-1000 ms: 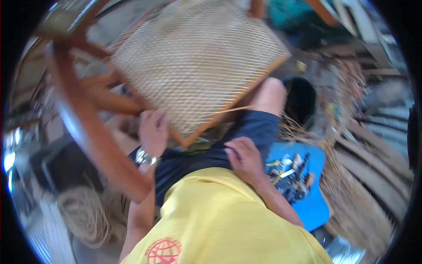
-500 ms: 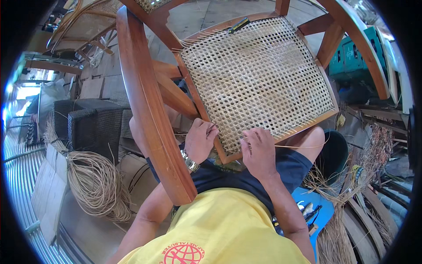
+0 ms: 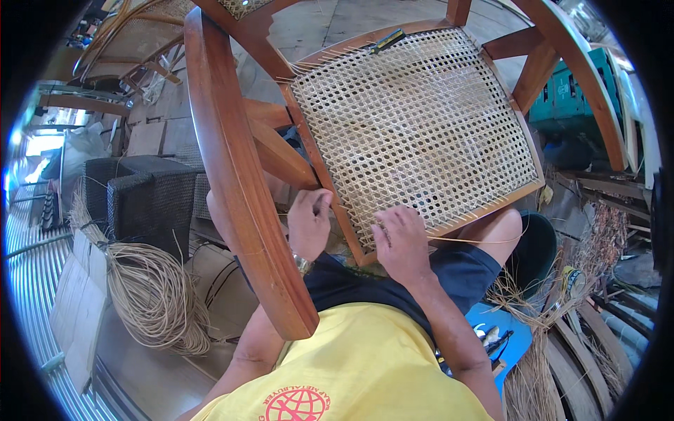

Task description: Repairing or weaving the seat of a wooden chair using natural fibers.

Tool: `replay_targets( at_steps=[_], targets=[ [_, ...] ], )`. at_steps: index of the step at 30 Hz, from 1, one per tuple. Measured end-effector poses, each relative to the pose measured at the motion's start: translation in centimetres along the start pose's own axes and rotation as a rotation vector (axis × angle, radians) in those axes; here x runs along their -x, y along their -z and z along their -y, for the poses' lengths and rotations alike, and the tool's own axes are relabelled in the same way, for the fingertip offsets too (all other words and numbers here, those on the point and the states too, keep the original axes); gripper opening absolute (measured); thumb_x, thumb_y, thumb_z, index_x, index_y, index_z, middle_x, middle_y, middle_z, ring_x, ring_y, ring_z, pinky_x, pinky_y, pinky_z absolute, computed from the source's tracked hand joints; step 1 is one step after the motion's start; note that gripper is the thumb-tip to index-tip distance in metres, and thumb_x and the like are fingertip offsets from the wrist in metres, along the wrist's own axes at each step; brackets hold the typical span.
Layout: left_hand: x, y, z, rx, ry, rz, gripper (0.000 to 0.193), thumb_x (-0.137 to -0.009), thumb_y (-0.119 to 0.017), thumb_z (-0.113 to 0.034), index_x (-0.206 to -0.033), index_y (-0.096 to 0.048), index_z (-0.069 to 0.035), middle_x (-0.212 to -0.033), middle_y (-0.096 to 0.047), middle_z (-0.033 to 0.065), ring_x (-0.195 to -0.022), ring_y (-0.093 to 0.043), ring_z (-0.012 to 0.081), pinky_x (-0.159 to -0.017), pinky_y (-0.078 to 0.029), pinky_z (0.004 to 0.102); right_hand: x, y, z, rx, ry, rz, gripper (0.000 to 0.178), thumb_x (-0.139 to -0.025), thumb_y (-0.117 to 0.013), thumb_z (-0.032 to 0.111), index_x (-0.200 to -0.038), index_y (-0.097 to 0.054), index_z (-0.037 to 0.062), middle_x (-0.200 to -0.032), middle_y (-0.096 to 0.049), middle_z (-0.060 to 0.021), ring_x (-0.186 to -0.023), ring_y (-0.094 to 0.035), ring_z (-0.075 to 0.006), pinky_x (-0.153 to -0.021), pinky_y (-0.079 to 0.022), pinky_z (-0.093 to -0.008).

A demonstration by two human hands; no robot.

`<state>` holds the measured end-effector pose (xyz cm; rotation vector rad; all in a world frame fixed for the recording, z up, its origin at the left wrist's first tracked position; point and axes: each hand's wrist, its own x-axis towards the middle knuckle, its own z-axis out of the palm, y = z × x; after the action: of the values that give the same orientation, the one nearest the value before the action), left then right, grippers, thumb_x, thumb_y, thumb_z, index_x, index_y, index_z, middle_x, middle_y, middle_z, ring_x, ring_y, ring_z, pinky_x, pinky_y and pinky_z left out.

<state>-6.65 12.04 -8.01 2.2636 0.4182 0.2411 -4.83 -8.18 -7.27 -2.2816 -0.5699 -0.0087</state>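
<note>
A wooden armchair with a woven cane seat (image 3: 421, 133) is tilted across my lap, its curved wooden arm (image 3: 239, 175) on my left. My left hand (image 3: 310, 223) is closed in a pinch outside the left edge of the seat frame; what its fingers hold is hidden. My right hand (image 3: 401, 242) lies over the near corner of the weave, its fingers bent and pinched together. From it a thin cane strand (image 3: 477, 241) runs out to the right, above my thigh. Short strand ends stick out along the frame's edges.
A small yellow and black tool (image 3: 387, 41) lies on the seat's far edge. Left are a coil of cane (image 3: 151, 295) and a dark wicker piece (image 3: 151, 203). Right are a green crate (image 3: 569, 98), a dark bucket (image 3: 535, 245) and a blue stool (image 3: 516, 337) with tools.
My left hand has moved slightly left, off the weave's edge to outside the frame. My right hand has shifted a little left and nearer me. The chair has moved slightly right and nearer me.
</note>
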Motion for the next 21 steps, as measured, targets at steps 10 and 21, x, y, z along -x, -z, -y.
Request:
replay_targets(
  at_steps=[10, 21],
  targets=[
    [0.4, 1.0, 0.4, -0.141, -0.272, 0.123, 0.012, -0.090, -0.069, -0.008, -0.102, -0.071, -0.007, -0.091, -0.064, 0.0133, -0.078, -0.067, 0.0300, -0.069, -0.053, 0.0380, -2.3, -3.4, 1.5, 0.073, 0.070, -0.003, 0.015, -0.082, -0.071, 0.019, -0.094, -0.067, 0.0116, -0.095, -0.056, -0.0057, -0.095, -0.054, -0.0252, -0.085, -0.040, -0.0423],
    [1.1, 0.6, -1.3, -0.009, -0.117, 0.062, 0.021, -0.090, -0.064, -0.003, -0.109, -0.068, -0.007, -0.090, -0.062, 0.0132, -0.073, -0.064, 0.0294, -0.068, -0.052, 0.0383, -3.3, -4.5, 1.5, 0.086, 0.014, -0.040, 0.010, -0.083, -0.069, 0.018, -0.088, -0.066, 0.0097, -0.090, -0.057, -0.0064, -0.092, -0.055, -0.0265, -0.081, -0.039, -0.0427]
  ],
)
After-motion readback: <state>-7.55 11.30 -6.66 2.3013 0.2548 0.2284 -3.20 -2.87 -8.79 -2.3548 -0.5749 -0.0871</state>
